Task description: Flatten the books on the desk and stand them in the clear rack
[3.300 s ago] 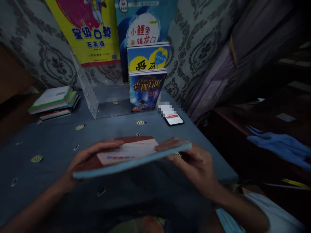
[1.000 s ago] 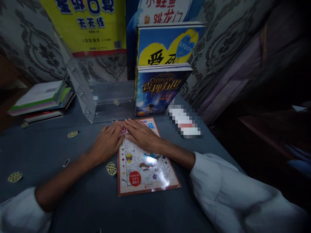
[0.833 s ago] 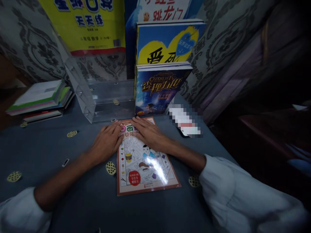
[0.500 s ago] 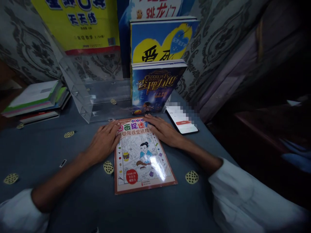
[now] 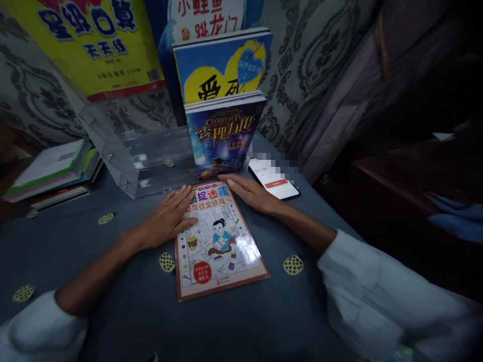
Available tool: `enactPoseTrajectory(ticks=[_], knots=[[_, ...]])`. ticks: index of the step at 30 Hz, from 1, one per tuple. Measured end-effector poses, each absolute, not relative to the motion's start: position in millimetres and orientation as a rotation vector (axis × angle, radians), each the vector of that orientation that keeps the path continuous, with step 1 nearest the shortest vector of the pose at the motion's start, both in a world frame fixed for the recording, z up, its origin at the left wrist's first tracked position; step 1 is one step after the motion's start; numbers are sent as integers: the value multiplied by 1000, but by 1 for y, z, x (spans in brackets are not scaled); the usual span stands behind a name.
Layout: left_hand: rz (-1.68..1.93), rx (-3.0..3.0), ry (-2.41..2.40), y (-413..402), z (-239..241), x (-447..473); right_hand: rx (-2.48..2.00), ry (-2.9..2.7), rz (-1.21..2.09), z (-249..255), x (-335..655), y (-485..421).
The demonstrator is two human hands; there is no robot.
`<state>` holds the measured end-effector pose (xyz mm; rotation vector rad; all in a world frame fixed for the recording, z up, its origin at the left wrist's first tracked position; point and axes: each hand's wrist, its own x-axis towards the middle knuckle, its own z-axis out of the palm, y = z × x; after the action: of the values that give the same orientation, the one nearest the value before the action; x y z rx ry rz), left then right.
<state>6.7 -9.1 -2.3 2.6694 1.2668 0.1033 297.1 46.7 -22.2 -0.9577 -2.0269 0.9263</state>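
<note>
- Picture book point(image 5: 223, 247), brown-bordered, lies flat, cover up, on blue-grey tablecloth point(image 5: 124, 306), just in front of clear stand point(image 5: 123, 173).
- Left hand point(image 5: 166, 219) across cover's upper left; fingers extended, thumb spread, nothing gripped.
- Right hand point(image 5: 249, 193) at upper right edge; fingers straight, not closed on anything.
- Lit phone point(image 5: 278, 185) just beyond the right wrist.
- Dark blue book point(image 5: 223, 134) upright in stand; book stack point(image 5: 49, 171) at far left.
</note>
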Motion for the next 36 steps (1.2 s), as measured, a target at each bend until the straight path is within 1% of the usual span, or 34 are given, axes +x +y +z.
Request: enactPoseTrajectory(ticks=[4,9,16,24,36], knots=[[75,2649,1118,4,2,27,-956,-2024,925,-22,297,48],[129,2672,954,21,2,54,-955,-2034,936,-21,296,48],[152,2762,921,31,-5,69,-914,-2006,952,-21,297,51],[77,2941,801,22,-2,75,-914,-2089,933,-19,299,49],[193,2967,786,15,-3,77,-871,-2320,642,-30,300,50]])
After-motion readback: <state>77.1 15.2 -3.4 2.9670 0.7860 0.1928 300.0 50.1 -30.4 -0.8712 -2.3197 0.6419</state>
